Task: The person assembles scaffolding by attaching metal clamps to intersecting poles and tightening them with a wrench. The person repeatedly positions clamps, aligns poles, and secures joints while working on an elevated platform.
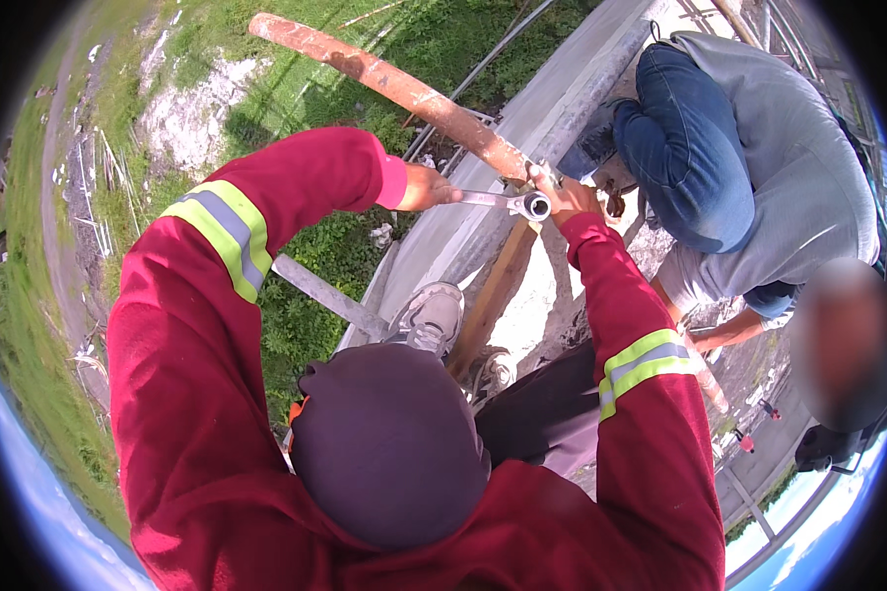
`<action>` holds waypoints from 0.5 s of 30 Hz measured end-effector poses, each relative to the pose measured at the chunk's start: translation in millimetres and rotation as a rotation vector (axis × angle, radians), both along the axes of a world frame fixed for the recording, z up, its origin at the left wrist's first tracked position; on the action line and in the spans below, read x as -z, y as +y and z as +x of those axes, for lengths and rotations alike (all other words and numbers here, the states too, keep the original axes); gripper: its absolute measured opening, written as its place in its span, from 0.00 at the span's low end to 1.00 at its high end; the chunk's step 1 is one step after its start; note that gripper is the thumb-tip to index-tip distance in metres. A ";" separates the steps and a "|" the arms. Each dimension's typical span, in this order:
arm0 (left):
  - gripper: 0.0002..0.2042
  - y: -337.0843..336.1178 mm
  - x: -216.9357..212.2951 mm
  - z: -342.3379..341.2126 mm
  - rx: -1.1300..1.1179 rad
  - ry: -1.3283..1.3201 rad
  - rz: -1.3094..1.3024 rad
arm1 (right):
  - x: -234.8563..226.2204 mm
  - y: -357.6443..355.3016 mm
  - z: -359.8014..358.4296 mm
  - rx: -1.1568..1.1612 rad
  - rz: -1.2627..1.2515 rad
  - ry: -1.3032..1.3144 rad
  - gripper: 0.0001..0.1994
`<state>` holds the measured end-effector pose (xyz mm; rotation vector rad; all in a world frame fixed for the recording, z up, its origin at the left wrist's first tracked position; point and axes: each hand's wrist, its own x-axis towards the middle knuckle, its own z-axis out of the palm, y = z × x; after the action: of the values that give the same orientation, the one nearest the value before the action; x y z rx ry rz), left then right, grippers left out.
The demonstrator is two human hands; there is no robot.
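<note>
My left hand (424, 187) is closed around the handle of a silver ratchet socket wrench (485, 198). Its round socket head (535, 205) is close against my right hand (568, 197). The fingers of that hand curl around a metal clamp (546, 174) at the near end of a rusty orange pipe (394, 81), which slants away to the far left. How the clamp sits on the pipe is partly hidden by my fingers. Below the wrench, a brown wooden post (495, 295) runs down beside my shoes (432, 313).
At my right, a co-worker in a grey shirt (803, 167) and jeans crouches close by, arms reaching down. A concrete ledge (522, 138) runs diagonally under my hands, with grass (315, 325) below its left side. A grey pipe (327, 294) juts out left of my foot.
</note>
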<state>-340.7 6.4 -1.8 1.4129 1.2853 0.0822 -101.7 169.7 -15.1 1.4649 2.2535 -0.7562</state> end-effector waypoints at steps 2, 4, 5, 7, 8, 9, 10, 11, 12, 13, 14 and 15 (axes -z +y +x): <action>0.24 -4.8 -1.0 12.6 -0.015 0.184 -0.062 | -2.5 -3.1 0.8 0.000 0.036 0.091 0.42; 0.20 -12.0 0.4 40.8 -0.176 0.307 0.036 | -3.8 -3.9 0.2 -0.005 0.125 0.075 0.44; 0.18 -13.1 0.8 60.3 -0.293 0.277 0.167 | -5.2 -1.9 -0.7 -0.016 0.055 0.011 0.45; 0.15 -9.9 7.7 91.8 -0.450 0.265 0.363 | -5.9 -1.2 -3.0 -0.019 0.010 -0.059 0.47; 0.13 -9.8 13.1 101.9 -0.497 0.190 0.516 | -6.2 -0.3 -3.6 0.023 -0.045 -0.011 0.47; 0.11 -9.7 18.7 109.7 -0.562 0.219 0.430 | -5.8 -0.7 -4.8 0.003 -0.015 -0.024 0.47; 0.11 -11.6 24.8 114.4 -0.577 0.228 0.437 | -5.7 -0.7 -4.8 -0.005 0.030 -0.012 0.47; 0.11 -12.8 30.6 116.1 -0.605 0.201 0.497 | -5.0 -1.6 -5.6 -0.014 0.046 -0.039 0.47; 0.11 -15.1 35.2 117.8 -0.609 0.185 0.495 | -4.5 -1.9 -5.2 -0.024 0.062 -0.058 0.47; 0.11 -17.7 39.1 116.6 -0.608 0.176 0.552 | -3.1 -3.0 -4.8 -0.044 0.060 -0.097 0.47; 0.12 -19.9 41.2 116.5 -0.666 0.161 0.673 | -1.7 -3.0 -3.8 -0.041 0.077 -0.090 0.47; 0.12 -21.6 41.7 115.6 -0.676 0.151 0.717 | 0.2 -2.2 -3.0 -0.043 0.070 -0.106 0.48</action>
<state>-225.1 -15.2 -43.5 1.5075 1.9287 0.9891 -104.7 167.6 -15.3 1.4474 2.2440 -0.5788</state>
